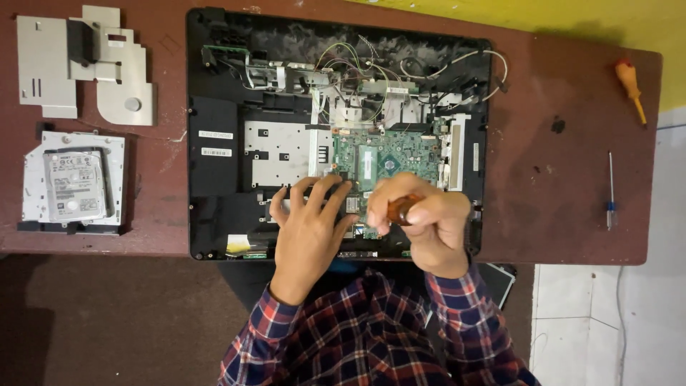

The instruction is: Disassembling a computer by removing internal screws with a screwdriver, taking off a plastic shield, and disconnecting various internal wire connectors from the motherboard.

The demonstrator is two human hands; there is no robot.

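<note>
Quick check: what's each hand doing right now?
Left hand: open, fingers spread on the opened computer.
Right hand: closed around an orange-brown tool handle.

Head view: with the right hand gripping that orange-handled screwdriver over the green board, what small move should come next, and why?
Probably turn the screwdriver in place. The right hand grips its handle above the board while the left hand lies flat beside it, steadying the open case. The tip is hidden.

Single head-worn view looks steeply down from above the person, at close working range, over the brown table [564, 186], with floor visible along the lower and right edges.
</note>
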